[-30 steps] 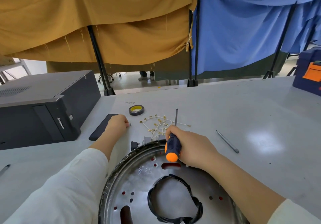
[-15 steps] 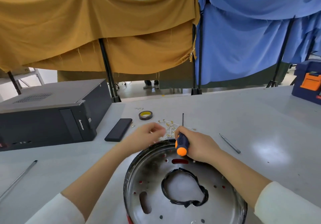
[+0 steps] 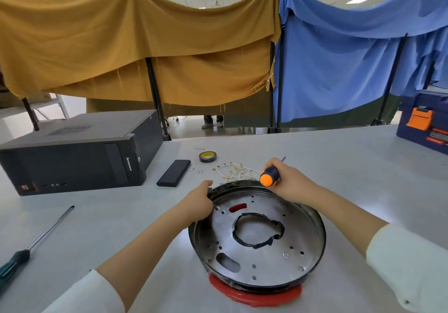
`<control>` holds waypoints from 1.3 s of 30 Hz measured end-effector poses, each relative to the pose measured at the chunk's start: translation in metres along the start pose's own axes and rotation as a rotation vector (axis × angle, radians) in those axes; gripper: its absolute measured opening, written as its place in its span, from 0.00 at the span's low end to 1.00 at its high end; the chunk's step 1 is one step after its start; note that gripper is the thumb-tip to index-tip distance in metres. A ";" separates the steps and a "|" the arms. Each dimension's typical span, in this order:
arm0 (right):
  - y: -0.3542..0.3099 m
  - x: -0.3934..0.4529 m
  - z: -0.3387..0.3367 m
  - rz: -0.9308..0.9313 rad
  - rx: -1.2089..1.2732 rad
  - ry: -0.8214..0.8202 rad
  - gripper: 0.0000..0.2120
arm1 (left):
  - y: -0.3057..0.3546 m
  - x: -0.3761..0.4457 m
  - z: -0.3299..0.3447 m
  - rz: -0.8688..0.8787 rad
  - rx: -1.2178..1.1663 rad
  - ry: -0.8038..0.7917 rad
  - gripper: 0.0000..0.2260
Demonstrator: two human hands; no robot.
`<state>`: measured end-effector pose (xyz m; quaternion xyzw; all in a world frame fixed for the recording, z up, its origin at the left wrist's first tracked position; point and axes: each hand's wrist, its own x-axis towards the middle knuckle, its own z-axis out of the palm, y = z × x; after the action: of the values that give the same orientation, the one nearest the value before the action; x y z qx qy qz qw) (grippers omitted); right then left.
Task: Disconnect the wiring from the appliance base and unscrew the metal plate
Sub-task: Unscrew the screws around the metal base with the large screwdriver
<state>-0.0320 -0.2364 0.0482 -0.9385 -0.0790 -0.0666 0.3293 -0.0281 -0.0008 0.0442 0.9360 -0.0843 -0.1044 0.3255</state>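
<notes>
The round appliance base (image 3: 312,252) lies upside down on the grey table, a dark rim around a shiny metal plate (image 3: 261,259) with holes and a black-edged central opening. A red part (image 3: 254,297) shows under its near edge. My left hand (image 3: 200,202) grips the base's far-left rim. My right hand (image 3: 288,183) holds an orange-and-blue screwdriver (image 3: 269,175) at the far rim, its shaft pointing away. A pile of loose wires with brass terminals (image 3: 234,170) lies just beyond the base.
A black computer case (image 3: 80,150) lies at the left. A black phone-like slab (image 3: 174,173), a few screws (image 3: 199,171) and a tape roll (image 3: 207,156) sit beyond the base. A long green-handled screwdriver (image 3: 31,244) lies at near left. A blue toolbox (image 3: 424,123) stands far right.
My left hand came back from the phone-like slab and took hold of the base's rim. The view pulled back and up, and the screwdriver tilted away from upright.
</notes>
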 end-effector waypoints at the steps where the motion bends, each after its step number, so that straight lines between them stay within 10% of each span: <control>1: 0.001 -0.001 0.002 0.013 -0.013 0.016 0.11 | 0.000 -0.003 0.000 -0.013 0.018 0.005 0.30; 17: 0.000 -0.003 0.029 -0.208 0.023 0.057 0.16 | 0.020 0.016 -0.003 0.229 0.360 -0.064 0.27; 25: -0.008 -0.007 0.029 -0.280 0.057 0.094 0.15 | 0.018 0.028 0.028 0.224 0.429 0.082 0.03; 39: -0.006 0.001 0.039 -0.169 0.088 0.047 0.18 | 0.012 0.007 0.019 -0.005 0.575 0.140 0.22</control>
<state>-0.0293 -0.2069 0.0219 -0.9112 -0.1532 -0.1126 0.3653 -0.0276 -0.0229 0.0367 0.9949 -0.0855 -0.0119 0.0515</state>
